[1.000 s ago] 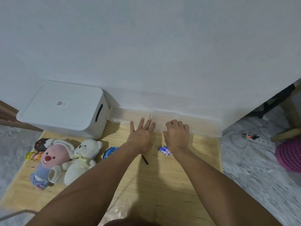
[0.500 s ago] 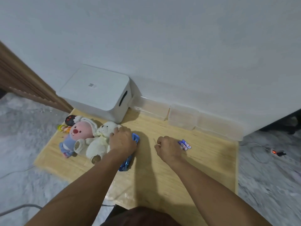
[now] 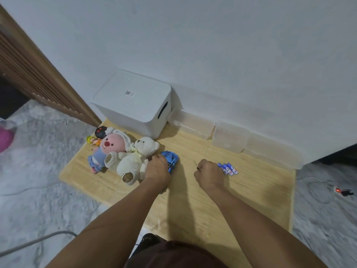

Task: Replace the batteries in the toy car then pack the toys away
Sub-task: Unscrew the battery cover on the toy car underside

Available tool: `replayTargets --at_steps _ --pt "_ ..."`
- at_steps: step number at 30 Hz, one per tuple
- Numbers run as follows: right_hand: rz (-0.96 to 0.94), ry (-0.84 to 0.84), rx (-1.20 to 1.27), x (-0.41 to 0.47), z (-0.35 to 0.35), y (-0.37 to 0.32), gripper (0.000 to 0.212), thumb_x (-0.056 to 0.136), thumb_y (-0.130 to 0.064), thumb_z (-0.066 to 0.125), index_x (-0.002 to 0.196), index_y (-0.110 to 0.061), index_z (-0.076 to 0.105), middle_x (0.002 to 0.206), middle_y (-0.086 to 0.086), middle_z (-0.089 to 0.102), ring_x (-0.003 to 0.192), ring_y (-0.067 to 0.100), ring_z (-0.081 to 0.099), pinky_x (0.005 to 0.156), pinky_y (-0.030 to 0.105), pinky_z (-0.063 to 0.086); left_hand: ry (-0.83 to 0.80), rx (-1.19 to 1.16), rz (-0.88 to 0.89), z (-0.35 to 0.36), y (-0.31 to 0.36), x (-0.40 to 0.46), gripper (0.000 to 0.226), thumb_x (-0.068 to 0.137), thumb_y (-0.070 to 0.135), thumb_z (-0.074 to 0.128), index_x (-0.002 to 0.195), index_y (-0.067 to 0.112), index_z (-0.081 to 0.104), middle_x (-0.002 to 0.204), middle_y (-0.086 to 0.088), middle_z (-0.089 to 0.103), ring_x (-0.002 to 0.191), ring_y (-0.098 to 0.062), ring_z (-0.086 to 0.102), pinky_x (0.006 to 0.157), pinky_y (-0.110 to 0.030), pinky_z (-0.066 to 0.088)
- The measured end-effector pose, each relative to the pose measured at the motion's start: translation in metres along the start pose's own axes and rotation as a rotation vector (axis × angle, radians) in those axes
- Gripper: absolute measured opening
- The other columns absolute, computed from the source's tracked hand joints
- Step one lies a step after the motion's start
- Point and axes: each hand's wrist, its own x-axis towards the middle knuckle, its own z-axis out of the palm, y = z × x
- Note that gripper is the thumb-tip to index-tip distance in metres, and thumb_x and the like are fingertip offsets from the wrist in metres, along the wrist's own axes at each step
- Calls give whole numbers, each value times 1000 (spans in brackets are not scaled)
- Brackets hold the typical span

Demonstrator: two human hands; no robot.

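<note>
A shiny blue toy car (image 3: 172,158) lies on the wooden board (image 3: 251,200), and my left hand (image 3: 156,168) is closed over its near half. To its right, my right hand (image 3: 208,172) is closed around a thin screwdriver (image 3: 195,163) whose tip pokes out at the thumb side. Several blue batteries (image 3: 229,168) lie just right of that hand. A white teddy bear (image 3: 133,159) and a pink plush (image 3: 110,147) lie left of the car. A small black toy (image 3: 100,131) and a yellow toy (image 3: 91,140) sit behind the plush.
A white lidded storage box (image 3: 133,102) stands against the wall behind the toys. Clear plastic containers (image 3: 229,138) line the wall to its right. A power strip with a red light (image 3: 341,190) lies on the grey floor at right. A wooden door frame (image 3: 38,74) is at left.
Both hands drew back from the clear containers at the wall. My left hand went left onto the blue car and closed on it; my right hand picked up the screwdriver beside the batteries.
</note>
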Motion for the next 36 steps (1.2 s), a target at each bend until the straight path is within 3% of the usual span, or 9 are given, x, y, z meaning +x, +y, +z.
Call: replayTargets --at_steps 4,9,14,18,20,24,28,31,36 --pt "116 115 363 1 -9 -3 19 77 -7 62 95 -9 68 83 9 69 82 25 63 71 32 52 49 -162 35 -2 1 4 51 81 25 69 125 7 48 118 -13 58 109 -28 58 90 -33 47" --pt "152 292 669 7 -35 -14 14 84 0 57 93 -8 64 75 0 62 72 19 61 64 23 47 39 -472 37 -31 16 14 41 72 24 74 106 9 60 96 -5 64 94 -25 63 75 -29 50" --pt "247 351 989 17 -67 -21 13 87 -3 66 94 -12 60 81 -3 64 79 15 62 70 18 47 -11 -702 51 -58 30 27 55 66 16 82 114 13 56 98 -3 65 92 -22 63 74 -28 50" --pt "269 437 1073 23 -90 -23 22 81 -12 75 88 -21 56 82 4 69 77 18 67 79 34 55 -152 -1054 -39 -80 44 38 38 64 9 82 92 10 57 94 -9 69 81 -25 68 75 -37 58" --pt "290 516 1138 25 -104 -25 25 78 -17 78 83 -23 55 82 8 72 77 22 71 79 42 58 -280 -1264 -63 -92 50 42 31 70 5 78 95 1 60 91 -17 69 73 -27 67 69 -37 58" --pt "268 649 1370 24 -141 -38 22 80 -9 76 82 -12 54 75 13 69 66 23 72 69 37 60 -474 -1573 -85 -114 61 41 22 83 11 64 102 0 64 84 -14 65 71 -26 62 71 -37 54" --pt "190 719 1373 24 -172 -49 18 82 -4 73 85 -9 56 81 22 68 64 25 72 64 35 61 -593 -1727 -33 -129 68 40 21 83 21 59 95 4 64 91 -15 65 77 -31 61 75 -36 51" --pt "100 748 1264 25 -188 -56 16 82 -2 72 83 -11 58 80 17 68 62 19 70 62 32 60 -679 -1762 81 -140 78 39 39 86 29 63 114 2 67 111 -16 69 90 -34 61 91 -46 49" --pt "-55 812 1127 29 -207 -69 21 83 -3 71 80 -22 62 80 6 68 74 21 70 68 35 60 -606 -1701 183 -158 89 36 24 89 22 56 103 5 66 86 -15 71 75 -31 65 73 -38 55"
